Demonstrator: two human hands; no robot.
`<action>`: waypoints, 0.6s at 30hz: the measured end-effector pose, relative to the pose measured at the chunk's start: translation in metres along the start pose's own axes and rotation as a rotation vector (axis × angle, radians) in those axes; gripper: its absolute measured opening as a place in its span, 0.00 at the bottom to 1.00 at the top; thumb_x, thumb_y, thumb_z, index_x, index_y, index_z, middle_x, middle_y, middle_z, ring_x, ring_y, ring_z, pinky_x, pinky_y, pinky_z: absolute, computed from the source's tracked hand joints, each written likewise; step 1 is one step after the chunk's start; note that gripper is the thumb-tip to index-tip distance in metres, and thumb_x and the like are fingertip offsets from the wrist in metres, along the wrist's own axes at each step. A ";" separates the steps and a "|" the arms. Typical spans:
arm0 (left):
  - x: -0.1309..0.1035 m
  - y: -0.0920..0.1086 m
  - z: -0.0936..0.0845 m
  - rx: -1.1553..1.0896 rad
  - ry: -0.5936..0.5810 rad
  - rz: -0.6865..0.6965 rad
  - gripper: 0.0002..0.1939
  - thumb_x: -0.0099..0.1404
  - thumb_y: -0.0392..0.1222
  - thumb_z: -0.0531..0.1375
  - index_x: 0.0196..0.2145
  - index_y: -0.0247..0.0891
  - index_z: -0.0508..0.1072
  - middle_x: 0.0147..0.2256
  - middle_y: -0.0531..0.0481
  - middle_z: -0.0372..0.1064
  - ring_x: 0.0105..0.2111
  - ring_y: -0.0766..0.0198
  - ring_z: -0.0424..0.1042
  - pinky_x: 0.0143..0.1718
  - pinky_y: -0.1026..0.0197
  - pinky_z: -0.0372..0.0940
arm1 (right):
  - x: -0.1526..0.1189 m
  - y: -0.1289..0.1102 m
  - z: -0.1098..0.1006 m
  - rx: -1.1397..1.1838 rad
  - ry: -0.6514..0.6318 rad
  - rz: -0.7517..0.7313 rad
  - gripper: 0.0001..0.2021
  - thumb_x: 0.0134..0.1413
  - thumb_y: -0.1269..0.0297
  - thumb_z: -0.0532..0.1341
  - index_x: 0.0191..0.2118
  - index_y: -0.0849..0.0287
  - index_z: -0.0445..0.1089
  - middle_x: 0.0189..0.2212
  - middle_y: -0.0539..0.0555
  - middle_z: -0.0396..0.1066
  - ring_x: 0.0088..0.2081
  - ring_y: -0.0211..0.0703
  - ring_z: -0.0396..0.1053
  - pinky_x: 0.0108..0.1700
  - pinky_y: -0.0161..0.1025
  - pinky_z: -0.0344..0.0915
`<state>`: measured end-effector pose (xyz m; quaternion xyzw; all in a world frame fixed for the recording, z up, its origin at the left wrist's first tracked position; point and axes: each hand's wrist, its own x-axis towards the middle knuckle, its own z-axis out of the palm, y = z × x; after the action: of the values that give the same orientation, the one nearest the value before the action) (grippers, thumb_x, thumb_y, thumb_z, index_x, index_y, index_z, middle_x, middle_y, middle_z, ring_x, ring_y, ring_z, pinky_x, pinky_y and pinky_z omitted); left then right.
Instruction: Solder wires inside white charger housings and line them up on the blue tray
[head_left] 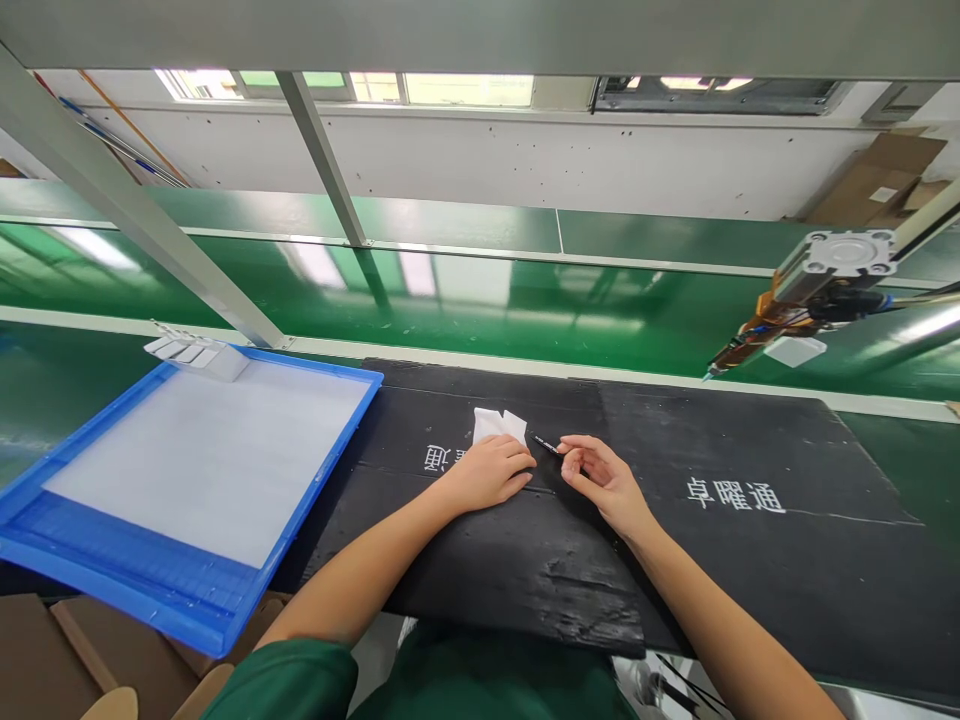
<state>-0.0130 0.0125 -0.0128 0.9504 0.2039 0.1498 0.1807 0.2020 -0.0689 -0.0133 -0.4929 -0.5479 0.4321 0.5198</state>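
My left hand (495, 472) rests on the black mat (810, 450), its fingers curled over the lower part of a small white piece (500, 424) that looks like cloth or paper. The top of that piece sticks out beyond the fingers in two flaps. Just to the right, my right hand (600, 478) pinches the near end of a thin black stick-like item (545, 443) with small white print. Its far end points up and left, close to the white piece. What lies under my left palm is hidden.
On the left stands a blue tray (322, 470) with a white sheet (225, 450) and several small white pieces (196, 352) at its back edge. A dispenser-like tool (780, 310) hangs at the right. Cardboard (37, 660) lies at lower left.
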 end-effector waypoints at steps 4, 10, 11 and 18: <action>0.000 0.000 -0.001 0.004 -0.015 -0.007 0.10 0.71 0.41 0.55 0.46 0.38 0.74 0.46 0.46 0.75 0.48 0.57 0.72 0.53 0.54 0.65 | 0.000 -0.002 -0.001 -0.016 0.011 0.029 0.16 0.54 0.59 0.67 0.50 0.50 0.72 0.41 0.56 0.75 0.33 0.38 0.70 0.39 0.41 0.69; 0.000 0.002 -0.002 0.007 -0.027 -0.012 0.11 0.71 0.41 0.55 0.46 0.37 0.74 0.46 0.46 0.75 0.48 0.57 0.72 0.53 0.53 0.65 | -0.001 -0.002 -0.001 0.032 0.022 0.036 0.17 0.53 0.61 0.68 0.49 0.48 0.72 0.41 0.54 0.74 0.32 0.37 0.69 0.38 0.40 0.67; 0.001 0.002 -0.003 0.008 -0.027 -0.012 0.11 0.71 0.41 0.55 0.46 0.37 0.74 0.46 0.46 0.75 0.48 0.57 0.72 0.53 0.53 0.65 | -0.002 -0.002 -0.001 0.047 0.022 0.042 0.17 0.53 0.61 0.68 0.49 0.47 0.72 0.41 0.53 0.74 0.32 0.37 0.69 0.38 0.40 0.66; 0.000 0.001 -0.003 0.008 -0.029 -0.007 0.11 0.72 0.41 0.54 0.46 0.37 0.74 0.46 0.46 0.75 0.48 0.56 0.72 0.53 0.53 0.65 | 0.000 -0.005 -0.002 0.334 0.028 0.120 0.19 0.48 0.64 0.71 0.47 0.45 0.73 0.39 0.51 0.73 0.30 0.35 0.66 0.34 0.37 0.64</action>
<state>-0.0132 0.0123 -0.0099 0.9525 0.2050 0.1344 0.1805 0.2033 -0.0700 -0.0078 -0.4373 -0.4309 0.5404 0.5753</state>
